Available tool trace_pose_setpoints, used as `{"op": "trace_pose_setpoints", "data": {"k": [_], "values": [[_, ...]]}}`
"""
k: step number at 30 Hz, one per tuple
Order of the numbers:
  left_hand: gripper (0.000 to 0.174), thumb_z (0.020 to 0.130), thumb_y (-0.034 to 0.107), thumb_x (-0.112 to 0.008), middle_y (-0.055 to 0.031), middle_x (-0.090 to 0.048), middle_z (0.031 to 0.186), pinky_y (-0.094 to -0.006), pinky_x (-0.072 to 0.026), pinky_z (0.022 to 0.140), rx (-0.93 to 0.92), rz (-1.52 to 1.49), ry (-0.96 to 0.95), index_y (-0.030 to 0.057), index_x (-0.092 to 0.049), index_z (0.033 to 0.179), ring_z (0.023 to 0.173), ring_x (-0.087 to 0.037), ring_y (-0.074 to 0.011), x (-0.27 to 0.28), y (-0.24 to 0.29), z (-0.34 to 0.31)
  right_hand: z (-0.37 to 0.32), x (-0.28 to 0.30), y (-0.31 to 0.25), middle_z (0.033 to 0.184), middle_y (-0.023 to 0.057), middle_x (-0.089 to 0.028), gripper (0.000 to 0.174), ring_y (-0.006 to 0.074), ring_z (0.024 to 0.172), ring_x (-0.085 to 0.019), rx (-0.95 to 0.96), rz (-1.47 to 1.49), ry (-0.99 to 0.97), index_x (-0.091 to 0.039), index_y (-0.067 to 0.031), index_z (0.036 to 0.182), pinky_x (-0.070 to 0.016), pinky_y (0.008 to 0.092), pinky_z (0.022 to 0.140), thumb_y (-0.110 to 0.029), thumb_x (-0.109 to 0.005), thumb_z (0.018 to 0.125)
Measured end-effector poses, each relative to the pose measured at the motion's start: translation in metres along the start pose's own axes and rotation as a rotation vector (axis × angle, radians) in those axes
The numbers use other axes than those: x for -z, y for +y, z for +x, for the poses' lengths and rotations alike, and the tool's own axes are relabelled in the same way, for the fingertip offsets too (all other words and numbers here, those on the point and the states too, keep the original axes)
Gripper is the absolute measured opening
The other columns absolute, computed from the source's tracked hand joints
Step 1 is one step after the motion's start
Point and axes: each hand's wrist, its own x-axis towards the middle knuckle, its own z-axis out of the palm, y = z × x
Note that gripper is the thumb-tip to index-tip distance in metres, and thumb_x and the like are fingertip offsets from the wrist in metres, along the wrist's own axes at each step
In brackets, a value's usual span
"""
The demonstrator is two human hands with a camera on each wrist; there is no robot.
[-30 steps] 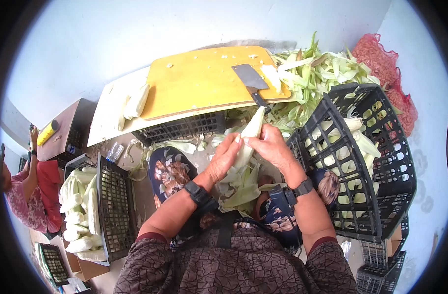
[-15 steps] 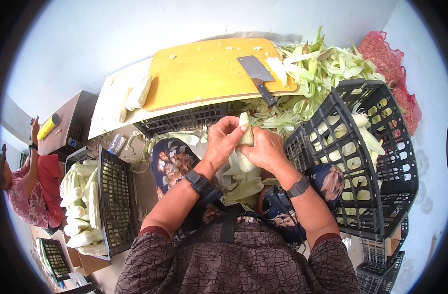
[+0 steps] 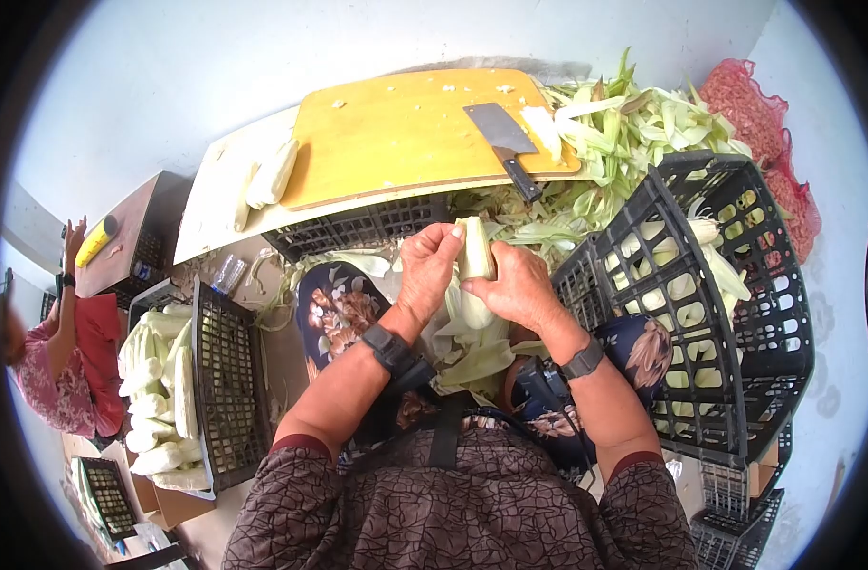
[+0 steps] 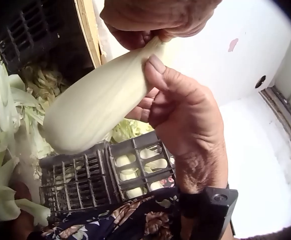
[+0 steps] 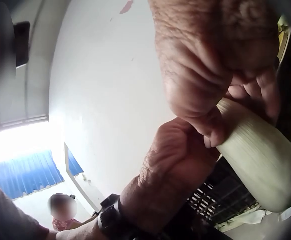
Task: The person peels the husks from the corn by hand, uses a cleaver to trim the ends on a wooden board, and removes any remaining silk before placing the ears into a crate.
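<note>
An ear of corn [image 3: 476,249] in pale husk is held upright between the two hands in the head view. My left hand [image 3: 424,271] pinches its upper end with thumb and fingers. My right hand [image 3: 519,283] grips it from the other side, the thumb lying across the husk. In the left wrist view, the ear [image 4: 98,105] shows a smooth, rounded thick end and narrows toward the hands; the right thumb [image 4: 158,67] presses near the narrow end. Seen from the right wrist, the ear [image 5: 263,155] slants down from both hands. Loose husks [image 3: 472,356] lie below.
A cleaver [image 3: 500,130] lies on the yellow cutting board [image 3: 386,142], beside a husk pile [image 3: 633,133]. Black crates of corn stand right [image 3: 738,432] and left [image 3: 230,389]. A red mesh sack [image 3: 749,109] leans behind. Another person [image 3: 73,370] sits at far left.
The ear has swung from leaning up to the right to nearly upright. Both thumbs met on it earlier; now the left hand pinches its upper end and the right thumb sits lower.
</note>
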Motion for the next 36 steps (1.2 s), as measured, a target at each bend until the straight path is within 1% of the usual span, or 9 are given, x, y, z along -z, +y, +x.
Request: {"op": "trace_pose_setpoints", "data": {"k": [6,10,15,18,20,22,27,30,36], "values": [[0.015,0.086,0.012,-0.052,0.0017,-0.058,0.071,-0.0206,-0.0405,0.06,0.163,-0.212,-0.003,0.0013,-0.06,0.079,0.063,-0.048,-0.0039,0.003,0.0,0.0,0.002,0.0,0.005,0.077,0.022,-0.06,0.034,0.0355,0.076,-0.06,-0.044,0.151,-0.108,-0.057,0.0027,0.082,-0.0464,0.0421,0.069,-0.023,-0.071,0.063],[0.014,0.086,0.01,-0.052,0.0016,-0.058,0.071,-0.021,-0.0406,0.061,0.125,-0.247,-0.047,0.0013,-0.061,0.08,0.064,-0.048,-0.0044,0.001,0.001,0.001,0.001,0.002,0.004,0.078,0.0219,-0.06,0.032,0.0364,0.077,-0.059,0.009,0.131,-0.125,-0.057,0.0028,0.084,-0.0459,0.0422,0.07,-0.02,-0.069,0.065],[0.014,0.086,0.008,-0.05,0.0017,-0.059,0.073,-0.0213,-0.0412,0.06,0.043,-0.128,-0.113,0.001,-0.062,0.085,0.064,-0.049,-0.0048,0.002,0.003,0.002,0.001,0.002,0.005,0.079,0.0225,-0.06,0.03,0.0368,0.079,-0.058,0.014,0.136,-0.164,-0.057,0.0032,0.084,-0.0452,0.0425,0.071,-0.018,-0.068,0.066],[0.014,0.085,0.007,-0.049,0.0014,-0.06,0.076,-0.0207,-0.0415,0.059,0.126,-0.123,-0.15,0.0029,-0.062,0.089,0.063,-0.049,-0.0043,0.008,0.005,0.002,0.001,0.002,0.003,0.08,0.023,-0.06,0.03,0.0369,0.081,-0.058,0.013,0.145,-0.182,-0.057,0.0034,0.085,-0.045,0.0424,0.072,-0.017,-0.068,0.066],[0.013,0.085,0.008,-0.05,0.001,-0.06,0.075,-0.0203,-0.0405,0.055,0.167,-0.182,-0.098,0.003,-0.062,0.087,0.061,-0.05,-0.0044,0.007,0.004,0.002,0.001,0.002,0.002,0.081,0.0234,-0.06,0.031,0.0372,0.082,-0.058,0.001,0.153,-0.192,-0.056,0.0038,0.088,-0.045,0.0423,0.073,-0.016,-0.067,0.067],[0.014,0.086,0.008,-0.048,-0.0008,-0.061,0.077,-0.0222,-0.0437,0.058,0.279,-0.295,-0.031,0.003,-0.061,0.087,0.063,-0.054,-0.0073,0.008,0.005,0.003,0.001,0.001,0.003,0.082,0.0233,-0.06,0.032,0.0371,0.082,-0.058,-0.012,0.161,-0.187,-0.056,0.0038,0.089,-0.0451,0.0422,0.073,-0.016,-0.067,0.067],[0.014,0.086,0.005,-0.046,-0.0034,-0.06,0.081,-0.0255,-0.0451,0.068,0.322,-0.45,-0.055,0.0028,-0.06,0.084,0.072,-0.055,-0.0118,0.011,-0.001,0.005,0.004,-0.006,0.009,0.084,0.0221,-0.06,0.032,0.0361,0.082,-0.059,-0.011,0.219,-0.149,-0.055,0.003,0.092,-0.0454,0.0415,0.073,-0.016,-0.066,0.068],[0.014,0.087,0.006,-0.045,-0.0041,-0.059,0.081,-0.0268,-0.0454,0.071,0.328,-0.506,-0.051,0.0018,-0.058,0.087,0.073,-0.056,-0.0134,0.011,-0.003,0.007,0.006,-0.011,0.014,0.083,0.0208,-0.061,0.031,0.0338,0.081,-0.06,0.006,0.367,-0.121,-0.056,0.0021,0.091,-0.0461,0.0396,0.071,-0.017,-0.066,0.069],[0.013,0.09,0.008,-0.043,-0.0059,-0.056,0.078,-0.0295,-0.0453,0.072,0.34,-0.646,-0.063,0.0012,-0.054,0.088,0.073,-0.055,-0.0167,0.01,-0.001,0.008,0.011,-0.022,0.025,0.079,0.0157,-0.061,0.028,0.023,0.072,-0.06,0.068,0.608,-0.067,-0.056,0.003,0.09,-0.0462,0.0333,0.065,-0.017,-0.064,0.072]]}}
